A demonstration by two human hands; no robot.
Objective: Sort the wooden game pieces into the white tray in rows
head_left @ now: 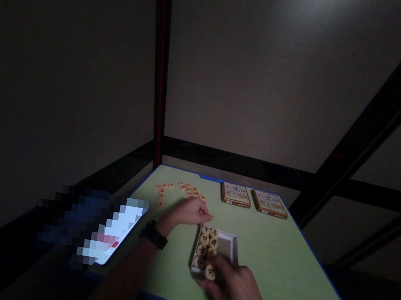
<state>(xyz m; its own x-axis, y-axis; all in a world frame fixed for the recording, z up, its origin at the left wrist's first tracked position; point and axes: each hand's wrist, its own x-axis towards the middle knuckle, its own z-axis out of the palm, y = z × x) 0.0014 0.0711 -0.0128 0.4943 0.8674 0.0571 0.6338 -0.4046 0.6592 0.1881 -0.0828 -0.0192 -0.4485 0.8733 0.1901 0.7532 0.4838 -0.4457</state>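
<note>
A shallow open box lies on the green table, its left part filled with two columns of round Chinese chess pieces with dark characters. My right hand is at the near end of the box, thumb and fingers closed on one Chinese chess piece at the near rim. My left hand, with a black watch on the wrist, is at the far left corner of the box. Its fingers are curled together; whether anything is between them is hidden. Beyond it lie several loose red-marked pieces.
Two printed flat boxes, a left one and a right one, lie at the table's far right. A lit screen, partly blurred out, is at the left edge. The green table has a blue rim, with walls behind.
</note>
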